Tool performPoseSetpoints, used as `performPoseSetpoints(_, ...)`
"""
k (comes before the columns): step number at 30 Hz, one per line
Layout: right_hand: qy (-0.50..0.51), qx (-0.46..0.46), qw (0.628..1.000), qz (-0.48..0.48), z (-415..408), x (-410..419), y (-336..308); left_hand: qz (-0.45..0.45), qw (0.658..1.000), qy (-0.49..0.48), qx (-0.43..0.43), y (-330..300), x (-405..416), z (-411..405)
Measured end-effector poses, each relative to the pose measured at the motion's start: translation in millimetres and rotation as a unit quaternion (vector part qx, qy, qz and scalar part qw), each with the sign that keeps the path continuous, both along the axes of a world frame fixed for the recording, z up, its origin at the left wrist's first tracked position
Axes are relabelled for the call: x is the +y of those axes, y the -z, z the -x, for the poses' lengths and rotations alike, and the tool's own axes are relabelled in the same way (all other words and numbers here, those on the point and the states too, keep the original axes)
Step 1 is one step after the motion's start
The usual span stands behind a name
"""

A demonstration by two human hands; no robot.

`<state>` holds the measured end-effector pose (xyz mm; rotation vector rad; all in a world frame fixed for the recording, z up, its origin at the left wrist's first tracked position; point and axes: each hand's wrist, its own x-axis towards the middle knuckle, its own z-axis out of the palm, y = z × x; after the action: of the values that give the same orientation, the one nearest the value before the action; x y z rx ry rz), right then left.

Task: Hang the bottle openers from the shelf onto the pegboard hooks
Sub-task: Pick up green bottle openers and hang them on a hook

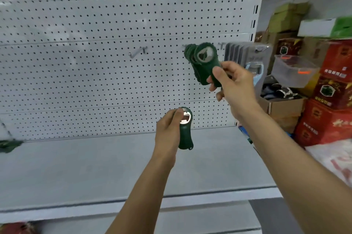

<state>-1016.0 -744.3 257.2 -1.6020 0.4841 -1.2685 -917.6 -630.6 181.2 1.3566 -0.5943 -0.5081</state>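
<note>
The white pegboard [95, 62] fills the wall beyond both hands, and the grey shelf [76, 167] runs beneath them, so anything lifted from it has only a short way up to a peg. A stack of red boxes [331, 100] stands off past the right hand. Just beyond that hand's knuckles hangs a row of packaged openers [245, 54] on its own peg. The right hand [234, 83] pinches the handle of a green bottle opener [206, 62] between thumb and fingers, head uppermost, held against a cluster of hung openers [190, 54] that seem to share one peg; gripping low on the handle leaves the metal ring free to be slid over the peg. Blur hides whether the ring is on yet. Below and toward the shelf, the left hand [168, 131] curls round a second opener [185, 131], thumb near its metal head, tail hanging down, likely kept ready as the next one. A bare hook [136, 53] juts out well to the left of the raised hand
</note>
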Motion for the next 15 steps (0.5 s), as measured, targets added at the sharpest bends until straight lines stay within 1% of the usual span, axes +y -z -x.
performPoseSetpoints(6,-0.024,0.015,1.000,-0.002,-15,-15,-3,0.015,1.000,-0.011,-0.016,-3,-2,-9)
performPoseSetpoints(15,-0.016,0.029,0.999,-0.039,-31,-29,4,0.044,0.999,0.000,-0.028,-4,-8,-22)
